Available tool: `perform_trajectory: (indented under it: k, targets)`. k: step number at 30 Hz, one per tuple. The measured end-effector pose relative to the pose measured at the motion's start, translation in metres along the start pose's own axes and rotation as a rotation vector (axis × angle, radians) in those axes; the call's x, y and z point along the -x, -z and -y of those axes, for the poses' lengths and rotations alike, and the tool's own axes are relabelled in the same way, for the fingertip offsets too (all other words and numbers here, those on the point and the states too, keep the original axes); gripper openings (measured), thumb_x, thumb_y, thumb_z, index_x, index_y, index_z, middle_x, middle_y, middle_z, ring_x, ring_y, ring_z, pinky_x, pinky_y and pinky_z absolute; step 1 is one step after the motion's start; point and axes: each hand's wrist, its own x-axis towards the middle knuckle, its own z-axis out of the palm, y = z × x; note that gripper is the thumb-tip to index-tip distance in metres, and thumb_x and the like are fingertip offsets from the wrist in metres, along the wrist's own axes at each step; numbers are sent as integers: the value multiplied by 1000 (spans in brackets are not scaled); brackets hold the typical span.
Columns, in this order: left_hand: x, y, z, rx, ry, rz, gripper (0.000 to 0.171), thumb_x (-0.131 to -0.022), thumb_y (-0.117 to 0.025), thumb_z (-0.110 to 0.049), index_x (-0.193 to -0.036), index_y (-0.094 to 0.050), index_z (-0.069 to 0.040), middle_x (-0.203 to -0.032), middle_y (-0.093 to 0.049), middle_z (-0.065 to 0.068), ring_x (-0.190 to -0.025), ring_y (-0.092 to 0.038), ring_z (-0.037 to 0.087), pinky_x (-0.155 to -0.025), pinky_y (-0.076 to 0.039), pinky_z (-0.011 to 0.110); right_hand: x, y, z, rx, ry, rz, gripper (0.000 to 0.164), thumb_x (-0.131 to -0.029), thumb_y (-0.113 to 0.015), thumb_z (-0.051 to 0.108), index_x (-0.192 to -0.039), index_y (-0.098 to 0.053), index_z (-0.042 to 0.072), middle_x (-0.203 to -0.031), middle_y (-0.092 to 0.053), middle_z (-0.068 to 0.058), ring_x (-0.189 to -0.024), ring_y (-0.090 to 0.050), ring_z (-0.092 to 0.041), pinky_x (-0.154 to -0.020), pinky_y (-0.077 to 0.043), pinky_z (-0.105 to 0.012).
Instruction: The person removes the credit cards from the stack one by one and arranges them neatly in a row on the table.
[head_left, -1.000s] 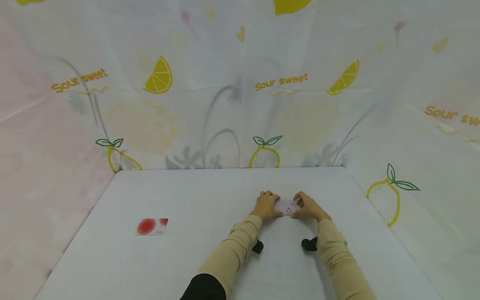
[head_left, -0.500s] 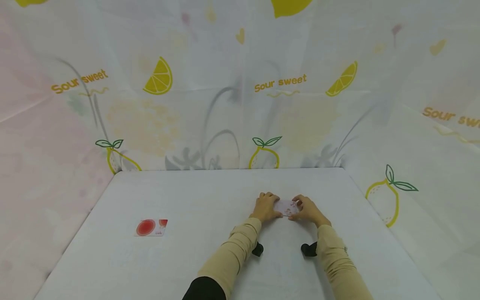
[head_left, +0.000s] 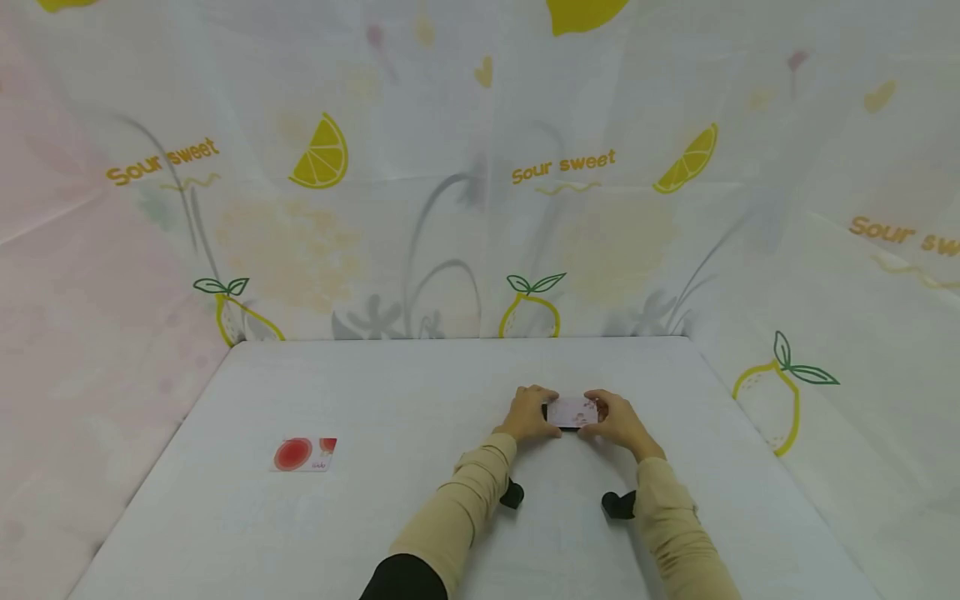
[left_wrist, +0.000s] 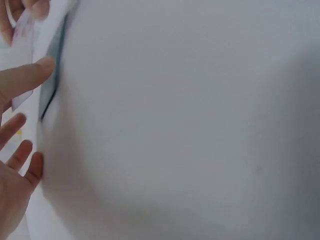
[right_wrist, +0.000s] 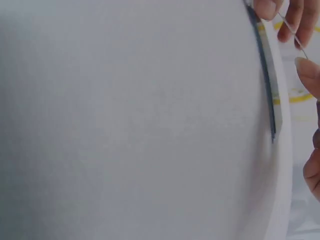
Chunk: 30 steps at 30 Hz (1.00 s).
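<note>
On the white table (head_left: pixel 375 525), a red card (head_left: pixel 303 455) lies to the left. Farther on, the left hand (head_left: pixel 528 412) and right hand (head_left: pixel 621 423) grip the pale card (head_left: pixel 570 412) between them, above a dark-edged flat thing (right_wrist: pixel 270 75), perhaps a stack. Behind hangs a lemon-print sheet (head_left: pixel 420 250).

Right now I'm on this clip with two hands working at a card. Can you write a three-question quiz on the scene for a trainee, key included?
1. Multiple choice: on which side of the left hand does the red-printed card lie? (a) to its left, (b) to its right, (c) directly under it.
2. True or false: the pale card is between the left hand and the right hand.
3. Fill in: beneath the pale card is a flat object with a ____ edge.

Key: 1. a. 2. True. 3. dark.
</note>
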Motion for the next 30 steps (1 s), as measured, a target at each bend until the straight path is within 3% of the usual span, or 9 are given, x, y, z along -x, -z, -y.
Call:
perform_trajectory:
  k: [6, 10, 14, 19, 30]
  targets:
    - [7, 25, 4, 222, -42, 38, 59, -61, -88, -15, -114, -64, -3, -112, -63, 11, -106, -52, 26, -94, -41, 34, 7, -3, 6, -44, 29, 18, 59, -73, -79, 5, -120, -52, -15, -80, -55, -10, -71, -47, -17, -58, -38, -24]
    - [15, 38, 7, 295, -70, 50, 57, -61, -87, -13, -112, -64, -1, -107, -65, 12, -103, -56, 25, -92, -44, 33, 11, -5, 16, -47, 61, 20, 60, -74, -79, 8, -121, -51, -16, -85, -58, -12, -73, -50, -17, -59, -40, -23]
    - [25, 46, 13, 362, -34, 55, 56, -64, -86, -17, -113, -64, -4, -109, -63, 11, -105, -55, 26, -91, -44, 34, 13, -8, 25, -55, 71, 23, 58, -75, -78, 9, -122, -51, -15, -85, -58, -10, -73, -48, -15, -61, -40, -22]
    - [40, 55, 19, 423, -6, 16, 57, -65, -86, -19, -116, -63, -6, -112, -62, 11, -107, -54, 29, -90, -44, 39, 15, -11, 36, -89, 83, 25, 58, -76, -77, 10, -123, -51, -13, -86, -58, -9, -72, -48, -14, -61, -42, -22]
    - [62, 82, 21, 390, -86, -79, 58, -64, -86, -16, -115, -64, 1, -111, -64, 15, -110, -53, 36, -94, -43, 47, 21, -17, 62, -94, 144, -45, 60, -72, -80, 11, -120, -54, -14, -87, -65, -13, -73, -59, -17, -64, -49, -25]
